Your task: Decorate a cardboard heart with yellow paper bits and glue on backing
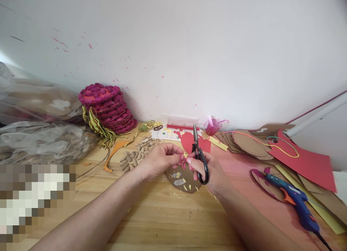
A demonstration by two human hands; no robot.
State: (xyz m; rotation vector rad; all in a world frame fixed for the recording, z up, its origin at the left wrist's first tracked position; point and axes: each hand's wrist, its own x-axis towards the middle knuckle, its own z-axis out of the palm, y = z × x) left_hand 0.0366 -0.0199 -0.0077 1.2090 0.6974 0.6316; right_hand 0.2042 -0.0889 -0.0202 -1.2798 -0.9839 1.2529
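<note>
Between its thumb and fingertips, my left hand (165, 159) pinches a small yellow paper star (185, 155). My right hand (211, 171) is closed around black-handled scissors (202, 160), blades pointing up and away. The right thumb and fingertips meet the star's right side. Something pink (183, 165) shows just under the fingertips, too small to name. Below both hands lies a brown cardboard disc (189, 189) with yellow paper scraps and whitish translucent patches on it. Behind the hands is red paper (204, 144), partly covered by the scissors.
Peanut shells (132, 159) lie to the left. A stack of magenta shell-covered discs (108, 106) stands behind them, near plastic bags (40, 139). On the right are a blue glue gun (295, 200), cardboard discs (251, 144) and red card (303, 160). A pink-stained cup (213, 126) stands by the wall.
</note>
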